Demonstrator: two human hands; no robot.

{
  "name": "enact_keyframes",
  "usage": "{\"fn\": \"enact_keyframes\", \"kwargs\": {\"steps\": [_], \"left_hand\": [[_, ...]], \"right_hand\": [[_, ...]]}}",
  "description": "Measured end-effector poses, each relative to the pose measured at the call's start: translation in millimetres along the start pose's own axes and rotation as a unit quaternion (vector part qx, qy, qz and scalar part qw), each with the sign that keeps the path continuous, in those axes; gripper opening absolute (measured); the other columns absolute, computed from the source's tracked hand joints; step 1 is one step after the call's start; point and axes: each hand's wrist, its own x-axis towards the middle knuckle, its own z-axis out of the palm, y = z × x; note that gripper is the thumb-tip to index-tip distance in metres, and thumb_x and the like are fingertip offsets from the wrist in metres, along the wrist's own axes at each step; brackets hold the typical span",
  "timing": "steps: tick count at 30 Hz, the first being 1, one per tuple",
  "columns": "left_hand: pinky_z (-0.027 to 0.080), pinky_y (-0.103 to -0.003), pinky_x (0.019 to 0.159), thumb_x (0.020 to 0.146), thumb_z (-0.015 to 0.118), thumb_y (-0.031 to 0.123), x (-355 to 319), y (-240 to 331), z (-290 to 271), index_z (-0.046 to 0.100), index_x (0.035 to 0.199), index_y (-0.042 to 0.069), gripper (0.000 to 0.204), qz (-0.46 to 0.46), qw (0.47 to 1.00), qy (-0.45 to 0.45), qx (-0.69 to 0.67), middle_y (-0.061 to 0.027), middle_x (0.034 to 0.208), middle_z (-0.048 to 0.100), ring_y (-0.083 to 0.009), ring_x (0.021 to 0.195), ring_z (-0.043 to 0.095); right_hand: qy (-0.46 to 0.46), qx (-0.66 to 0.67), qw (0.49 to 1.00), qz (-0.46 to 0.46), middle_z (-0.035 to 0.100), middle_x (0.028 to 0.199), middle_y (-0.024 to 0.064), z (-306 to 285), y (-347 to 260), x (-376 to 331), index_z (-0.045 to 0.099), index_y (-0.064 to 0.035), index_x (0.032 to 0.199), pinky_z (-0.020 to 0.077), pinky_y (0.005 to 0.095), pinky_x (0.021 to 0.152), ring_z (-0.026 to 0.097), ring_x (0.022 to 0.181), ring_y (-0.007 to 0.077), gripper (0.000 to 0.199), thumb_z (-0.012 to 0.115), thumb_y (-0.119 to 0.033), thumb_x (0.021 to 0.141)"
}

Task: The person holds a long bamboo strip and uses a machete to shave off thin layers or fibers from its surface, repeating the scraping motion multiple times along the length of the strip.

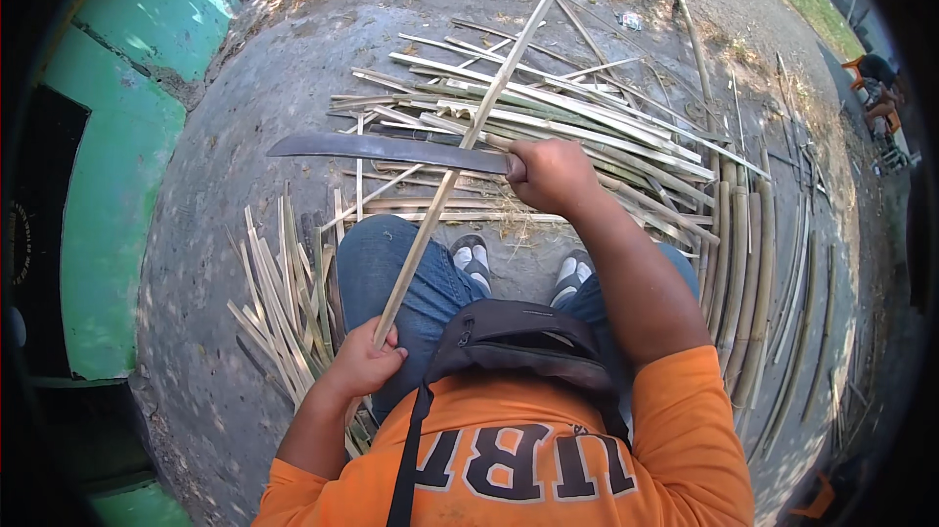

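Observation:
My left hand (pixel 364 361) grips the near end of a long thin bamboo strip (pixel 489 96) that slants up and away to the right, over my left knee. My right hand (pixel 553 173) is closed around the handle of a long dark machete (pixel 381 148), whose blade points left and lies across the strip about midway along it. The blade touches the strip where the two cross. My knees in blue jeans and my feet in sandals show below the blade.
A heap of split bamboo strips (pixel 558 111) lies on the ground ahead. Short cut strips (pixel 279 302) are piled at my left. Thicker bamboo slats (pixel 743 273) lie along the right. A green wall (pixel 117 155) stands at left. A black bag (pixel 518 336) hangs on my chest.

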Motion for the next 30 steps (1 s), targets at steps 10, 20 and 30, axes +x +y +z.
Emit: {"fn": "enact_keyframes", "kwargs": {"steps": [10,20,30], "left_hand": [[0.037,-0.024,0.053,0.087,0.073,0.004,-1.0,-9.3,0.2,0.054,0.091,0.008,0.020,0.032,0.999,0.008,0.037,0.0065,0.071,0.050,-0.0031,0.062,0.046],[0.038,-0.023,0.054,0.087,0.073,0.003,2.9,-4.5,-0.5,0.054,0.092,0.009,0.021,0.019,1.000,-0.003,0.001,0.0063,0.073,0.050,-0.0034,0.062,0.045],[0.039,-0.022,0.055,0.086,0.074,0.003,0.3,-6.6,-1.1,0.053,0.093,0.010,0.023,0.006,1.000,0.004,0.007,0.0065,0.076,0.050,-0.0030,0.065,0.046]], "right_hand": [[0.033,0.015,0.998,-0.047,0.069,0.072,0.0152,-6.7,9.1,8.2,0.069,-0.0121,0.082,0.0552,0.0527,0.073,0.069,0.074,0.0389,0.018,0.058,-0.024,0.091],[-0.011,0.018,0.999,-0.034,0.072,0.080,0.0135,-14.3,-1.2,0.3,0.070,-0.0127,0.089,0.0556,0.0510,0.072,0.070,0.081,0.0376,0.018,0.060,-0.028,0.089],[0.017,0.010,0.995,-0.099,0.068,0.070,0.0132,9.0,5.8,8.8,0.068,-0.0132,0.086,0.0545,0.0532,0.068,0.068,0.069,0.0393,0.016,0.062,-0.028,0.089]]}}
